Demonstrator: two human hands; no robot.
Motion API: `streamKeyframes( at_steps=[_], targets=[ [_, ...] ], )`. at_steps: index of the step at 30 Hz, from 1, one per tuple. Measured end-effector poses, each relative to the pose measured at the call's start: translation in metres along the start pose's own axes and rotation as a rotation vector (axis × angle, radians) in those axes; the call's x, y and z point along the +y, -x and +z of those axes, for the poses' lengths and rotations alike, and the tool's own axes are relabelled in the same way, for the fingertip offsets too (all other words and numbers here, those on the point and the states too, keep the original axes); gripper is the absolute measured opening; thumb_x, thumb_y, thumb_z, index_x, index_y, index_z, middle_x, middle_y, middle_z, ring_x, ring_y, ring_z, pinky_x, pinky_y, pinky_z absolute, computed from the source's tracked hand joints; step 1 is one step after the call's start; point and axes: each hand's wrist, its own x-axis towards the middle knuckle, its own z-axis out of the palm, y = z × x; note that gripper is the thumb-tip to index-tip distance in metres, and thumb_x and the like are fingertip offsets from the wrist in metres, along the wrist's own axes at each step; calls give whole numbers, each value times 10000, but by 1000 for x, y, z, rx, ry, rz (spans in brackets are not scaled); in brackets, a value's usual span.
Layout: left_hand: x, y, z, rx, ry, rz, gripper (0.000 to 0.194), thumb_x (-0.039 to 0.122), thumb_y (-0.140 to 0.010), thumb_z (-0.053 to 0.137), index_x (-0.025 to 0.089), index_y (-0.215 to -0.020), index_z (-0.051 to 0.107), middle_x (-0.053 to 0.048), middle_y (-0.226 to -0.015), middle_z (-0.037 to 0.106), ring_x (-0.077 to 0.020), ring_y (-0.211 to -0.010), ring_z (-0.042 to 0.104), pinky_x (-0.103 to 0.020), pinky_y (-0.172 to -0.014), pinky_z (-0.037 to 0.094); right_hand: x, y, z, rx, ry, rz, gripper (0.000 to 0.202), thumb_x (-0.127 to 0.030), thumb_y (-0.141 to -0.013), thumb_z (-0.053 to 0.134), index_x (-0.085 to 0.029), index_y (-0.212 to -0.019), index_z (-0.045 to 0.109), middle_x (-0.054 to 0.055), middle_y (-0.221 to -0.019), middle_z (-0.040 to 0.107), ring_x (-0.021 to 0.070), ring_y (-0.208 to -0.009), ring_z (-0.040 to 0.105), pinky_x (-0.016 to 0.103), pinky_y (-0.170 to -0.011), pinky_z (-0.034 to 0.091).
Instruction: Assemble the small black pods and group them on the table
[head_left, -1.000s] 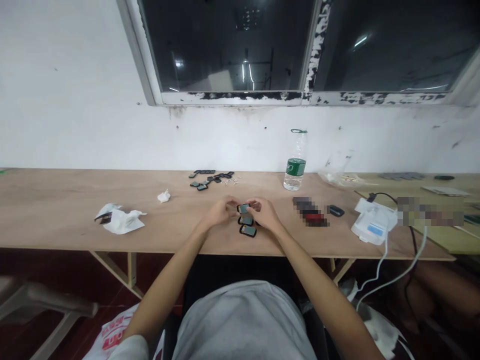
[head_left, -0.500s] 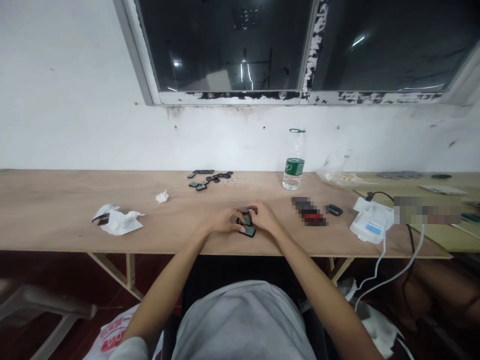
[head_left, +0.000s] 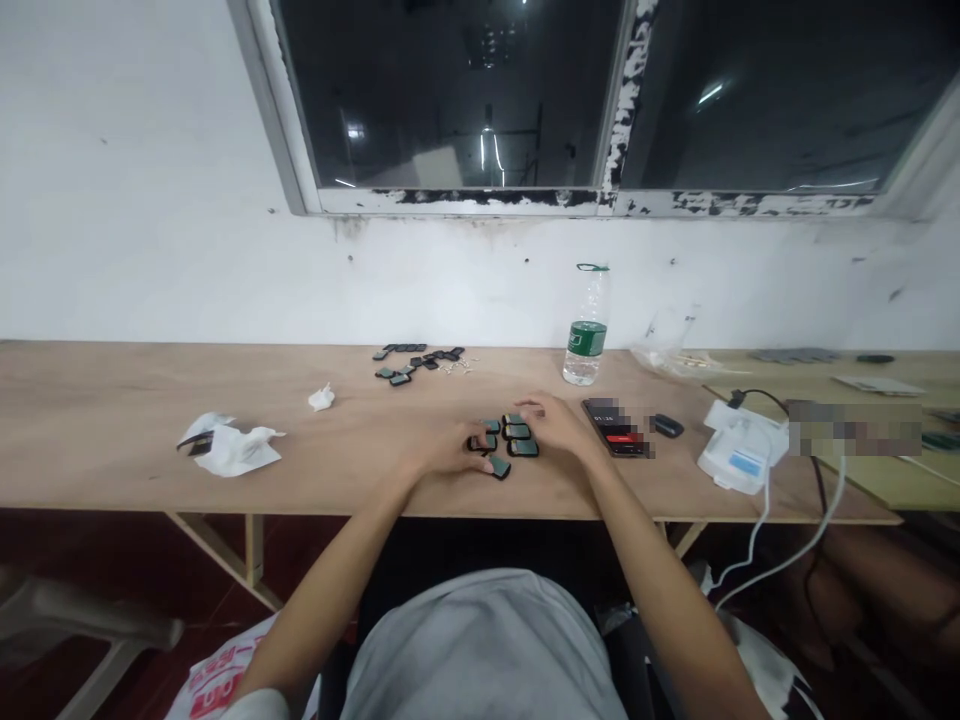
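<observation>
Several small dark rounded pieces with grey-green faces lie in two short columns in front of me. My left hand [head_left: 448, 448] rests at the left column, fingers apart and curved. Its fingertips touch a middle piece [head_left: 487, 442], partly covered by them, and its thumb is at the edge of the nearest piece [head_left: 500, 469]. My right hand [head_left: 555, 420] is beside the right column, fingers loosely stretched over the far end, with nothing visible in them. The nearest piece of that column [head_left: 523, 449] lies flat and uncovered.
Farther back lie more dark pieces [head_left: 400, 379] and small white bits [head_left: 454, 367]. A water bottle [head_left: 585, 340] stands near the wall. Right are a phone [head_left: 600, 418], a black oval object [head_left: 667, 426] and a white cabled device [head_left: 735, 455]. Crumpled tissues [head_left: 244, 450] lie left.
My right hand has moved right, away from my left hand. The pieces between them now show as two columns. My left hand stays almost in place.
</observation>
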Motion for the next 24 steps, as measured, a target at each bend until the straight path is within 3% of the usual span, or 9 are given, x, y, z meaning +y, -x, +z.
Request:
streamKeyframes(
  at_steps=[3,5,9,14,19,24],
  targets=[
    [5,0,-1,-35,-33,-38,304,452,-794,764,217,-982,720,-68,-1087,732,-247,-851,672,-334,-735,531,6,1,-4,-127,9,-63,311,-132,-786,685,-242,-1066,764,71,-1159,748,277,-1106,672,456,-1052,488],
    [6,0,-2,-34,-19,17,293,404,-802,769,243,-1044,737,-75,-1236,697,-273,-995,673,-368,-843,543,9,-1,-1,-176,8,-117,318,-137,-781,694,-250,-1070,766,64,-1165,747,280,-1132,657,467,-1072,470],
    [4,-1,1,-80,64,144,155,327,-821,767,262,-959,795,-80,-1405,617,-279,-1181,630,-401,-1003,506,14,-3,4,-183,7,-135,293,-155,-803,682,-251,-1068,763,64,-1163,746,267,-1132,654,456,-1068,473],
    [-2,-3,3,-68,73,122,30,271,-786,796,242,-785,793,-84,-1267,709,-290,-1246,605,-439,-1038,488,16,-1,5,-205,14,-75,300,-153,-767,713,-245,-1048,762,63,-1172,748,265,-1127,669,453,-1068,483],
    [-3,-1,2,-23,33,156,87,178,-734,793,234,-684,750,-65,-1127,762,-300,-1235,606,-432,-1033,469,15,1,6,-214,-6,-59,332,-138,-771,711,-255,-1078,761,61,-1202,748,286,-1146,675,474,-1072,482],
    [2,-2,1,-3,-95,150,122,283,-733,817,226,-689,720,-39,-947,763,-278,-1054,649,-425,-1026,409,15,1,6,-269,46,-52,347,-147,-815,685,-220,-1148,746,93,-1261,723,302,-1191,658,481,-1085,468]
  ],
)
